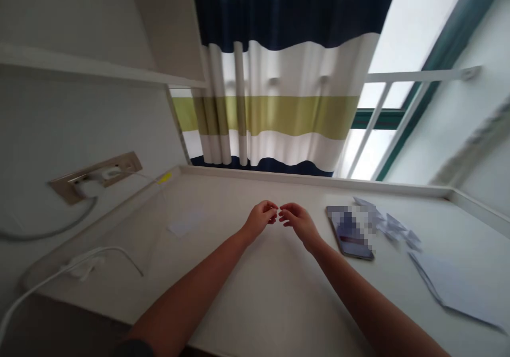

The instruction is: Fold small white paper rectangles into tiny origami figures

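Above the middle of the white desk (255,293), my left hand (261,217) and my right hand (298,220) face each other with their fingertips almost meeting. A narrow gap separates them. On both hands the fingers are bent and loosely parted, and I see nothing held in either. A smartphone (350,235) lies flat on the desk to the right of my right hand, its screen partly pixelated. To the left of my left hand is a pale sheet of paper (185,223).
Several folded white paper pieces (392,224) lie beyond the phone, and a stack of white paper (458,288) sits at right. A wall socket (99,176) with plugs and a white cable (71,266) are at left. A striped curtain (279,112) hangs behind the desk's raised edge.
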{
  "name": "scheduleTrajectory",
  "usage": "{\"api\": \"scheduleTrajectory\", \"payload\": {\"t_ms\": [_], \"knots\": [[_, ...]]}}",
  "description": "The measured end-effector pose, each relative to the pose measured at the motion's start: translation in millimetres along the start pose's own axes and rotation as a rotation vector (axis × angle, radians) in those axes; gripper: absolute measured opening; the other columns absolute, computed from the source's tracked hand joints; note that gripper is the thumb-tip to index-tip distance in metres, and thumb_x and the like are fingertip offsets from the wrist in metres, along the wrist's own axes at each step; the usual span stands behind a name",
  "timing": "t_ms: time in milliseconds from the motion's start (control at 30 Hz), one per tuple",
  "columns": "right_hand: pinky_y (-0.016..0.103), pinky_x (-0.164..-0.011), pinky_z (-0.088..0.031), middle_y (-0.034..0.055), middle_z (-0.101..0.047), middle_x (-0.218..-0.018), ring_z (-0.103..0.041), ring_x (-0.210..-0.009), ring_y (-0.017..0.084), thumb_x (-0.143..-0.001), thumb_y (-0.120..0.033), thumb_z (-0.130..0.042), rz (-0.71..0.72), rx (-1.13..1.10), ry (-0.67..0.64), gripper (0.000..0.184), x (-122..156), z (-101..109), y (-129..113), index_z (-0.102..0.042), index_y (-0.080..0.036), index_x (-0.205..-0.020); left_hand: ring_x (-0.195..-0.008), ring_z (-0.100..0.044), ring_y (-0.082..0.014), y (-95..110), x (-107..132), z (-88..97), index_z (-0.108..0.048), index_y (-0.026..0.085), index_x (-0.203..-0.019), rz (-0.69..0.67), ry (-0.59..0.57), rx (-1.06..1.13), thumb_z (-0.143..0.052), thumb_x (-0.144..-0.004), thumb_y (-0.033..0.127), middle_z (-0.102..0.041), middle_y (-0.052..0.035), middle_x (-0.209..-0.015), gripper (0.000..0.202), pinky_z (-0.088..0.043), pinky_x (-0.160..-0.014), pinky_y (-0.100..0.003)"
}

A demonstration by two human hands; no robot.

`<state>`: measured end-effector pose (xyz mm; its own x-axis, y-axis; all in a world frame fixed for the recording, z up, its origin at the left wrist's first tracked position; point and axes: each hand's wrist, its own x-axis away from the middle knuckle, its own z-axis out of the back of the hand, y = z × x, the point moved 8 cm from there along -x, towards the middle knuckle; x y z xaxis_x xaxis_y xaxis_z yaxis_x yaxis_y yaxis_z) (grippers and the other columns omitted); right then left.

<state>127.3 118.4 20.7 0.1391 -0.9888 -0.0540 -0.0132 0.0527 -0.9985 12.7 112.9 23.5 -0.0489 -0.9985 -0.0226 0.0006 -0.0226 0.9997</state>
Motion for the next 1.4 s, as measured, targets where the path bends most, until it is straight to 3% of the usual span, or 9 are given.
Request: {"api": "scheduleTrajectory", "payload": {"t_ms": [100, 200, 367, 433, 500, 600, 900, 1067, 1400], "knots": [[0.025, -0.053, -0.044, 0.0006, -0.06, -0.068, -0.058, -0.059, 0.012, -0.064, -0.026, -0.056, -0.015, 0.023, -0.118, 0.015, 0.3, -46.8, 9.9, -0.055, -0.017, -0.076, -0.055, -0.052, -0.0077, -6.6, 6.3, 55.0, -0.052, 0.015, -0.074, -0.023, 0.116, -0.128, -0.047, -0.072, 0.016, -0.053, 0.0017, -0.061, 0.005, -0.046, -0.058, -0.023], [0.025, -0.052, -0.043, 0.0004, -0.059, -0.066, -0.057, -0.058, 0.012, -0.064, -0.027, -0.055, -0.017, 0.061, -0.204, 0.015, 1.8, -80.5, 20.1, -0.055, -0.017, -0.075, -0.06, -0.055, -0.0109, -6.5, 15.4, 107.0, -0.052, 0.015, -0.078, -0.082, 0.249, -0.423, -0.045, -0.073, 0.019, -0.056, -0.0006, -0.066, 0.009, -0.047, -0.061, -0.027], [0.025, -0.051, -0.042, 0.0002, -0.058, -0.064, -0.056, -0.058, 0.013, -0.063, -0.03, -0.056, -0.008, 0.102, -0.251, 0.017, 1.3, -100.3, 35.9, -0.054, -0.018, -0.073, -0.099, -0.049, -0.0229, -8.5, 39.3, 180.6, -0.057, 0.015, -0.081, -0.111, 0.453, -0.648, -0.055, -0.064, 0.012, -0.057, -0.01, -0.096, 0.017, -0.035, -0.09, -0.039], [0.025, -0.051, -0.042, 0.0001, -0.058, -0.063, -0.056, -0.057, 0.012, -0.063, -0.031, -0.056, -0.003, 0.112, -0.255, 0.017, 1.2, -100.7, 40.3, -0.054, -0.018, -0.073, -0.104, -0.046, -0.0288, -5.9, 48.1, 199.5, -0.058, 0.013, -0.09, -0.081, 0.556, -1.026, -0.059, -0.065, 0.022, -0.055, -0.0152, -0.104, 0.027, -0.035, -0.088, -0.042], [0.026, -0.052, -0.043, 0.0, -0.058, -0.063, -0.055, -0.057, 0.012, -0.063, -0.031, -0.055, 0.013, 0.118, -0.258, 0.017, 1.5, -99.9, 42.4, -0.054, -0.018, -0.073, -0.097, -0.05, -0.0289, -10.7, 49.1, 207.4, -0.06, 0.009, -0.093, -0.016, 0.519, -1.228, -0.055, -0.07, 0.029, -0.058, -0.0173, -0.098, 0.03, -0.038, -0.082, -0.039], [0.027, -0.054, -0.044, -0.0001, -0.057, -0.061, -0.055, -0.057, 0.012, -0.063, -0.032, -0.055, 0.038, 0.12, -0.257, 0.017, 2.8, -98.2, 43.3, -0.054, -0.018, -0.073, -0.09, -0.055, -0.0248, -12.5, 47.0, 208.7, -0.063, 0.012, -0.091, 0.006, 0.452, -1.33, -0.051, -0.075, 0.029, -0.063, -0.014, -0.093, 0.026, -0.039, -0.077, -0.032], [0.026, -0.056, -0.043, -0.0028, -0.055, -0.057, -0.053, -0.054, 0.012, -0.065, -0.028, -0.054, 0.077, 0.121, -0.272, 0.014, 4.1, -98.0, 47.5, -0.054, -0.019, -0.075, -0.075, -0.06, -0.0211, -9.0, 51.9, 225.4, -0.066, 0.014, -0.08, 0.124, 0.574, -1.279, -0.041, -0.078, 0.026, -0.068, -0.0126, -0.082, 0.027, -0.037, -0.064, -0.029], [0.026, -0.055, -0.042, -0.0033, -0.054, -0.058, -0.052, -0.053, 0.011, -0.065, -0.025, -0.053, 0.098, 0.11, -0.285, 0.012, 4.1, -99.4, 48.3, -0.053, -0.019, -0.075, -0.069, -0.058, -0.0172, -11.5, 55.1, 240.5, -0.064, 0.016, -0.071, 0.104, 0.685, -1.044, -0.05, -0.073, 0.034, -0.067, -0.0074, -0.074, 0.023, -0.036, -0.061, -0.025], [0.025, -0.056, -0.041, -0.0034, -0.054, -0.058, -0.052, -0.054, 0.011, -0.066, -0.023, -0.051, 0.096, 0.144, -0.288, 0.011, 7.2, -100.2, 45.6, -0.053, -0.019, -0.076, -0.065, -0.056, -0.0173, -6.4, 55.4, 239.7, -0.061, 0.017, -0.065, 0.059, 0.658, -1.076, -0.038, -0.078, 0.035, -0.064, -0.0055, -0.068, 0.032, -0.034, -0.056, -0.025]]}}
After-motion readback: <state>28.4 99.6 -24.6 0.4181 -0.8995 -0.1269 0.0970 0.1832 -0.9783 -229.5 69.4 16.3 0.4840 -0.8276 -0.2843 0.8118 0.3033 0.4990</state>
